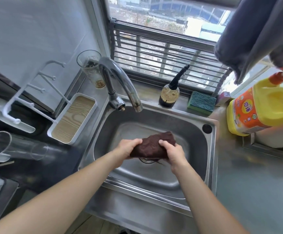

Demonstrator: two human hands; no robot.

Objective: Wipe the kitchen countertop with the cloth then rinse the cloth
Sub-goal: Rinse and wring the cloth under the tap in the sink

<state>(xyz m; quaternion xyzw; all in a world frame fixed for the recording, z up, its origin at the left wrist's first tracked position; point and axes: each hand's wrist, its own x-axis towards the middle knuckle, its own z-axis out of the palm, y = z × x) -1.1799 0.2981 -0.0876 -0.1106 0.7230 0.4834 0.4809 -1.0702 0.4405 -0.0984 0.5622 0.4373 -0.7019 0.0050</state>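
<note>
From the head view, I have both hands over the steel sink (210,149), holding the dark brown cloth (154,146) bunched between them above the drain. My left hand (126,148) has its grip clamped on the cloth's end at nine o'clock, thumb on top; my right hand (172,154) has its grip clamped on the end at three o'clock, fingers curled over it. A few loose threads hang from the cloth's underside toward the drain.

The faucet (120,80) stands at twelve o'clock from the cloth, its spout ending short of my hands. I see no water running from it, so I judge the rinse is either not started or paused at a wring.

At one o'clock on the back ledge sit a dark pump bottle (169,93) and a green sponge (201,102). A yellow detergent jug (262,108) stands at two o'clock on the bench (255,191). A white rack (73,119) stands at ten o'clock, with a tall glass (91,70) behind it.

Risks as I judge them: the dangling threads could snag in the drain strainer if I lower the cloth. Wringing beyond the rim would drip onto the wiped bench. Reaching up for the tap, an elbow could knock the glass or the bottle.
</note>
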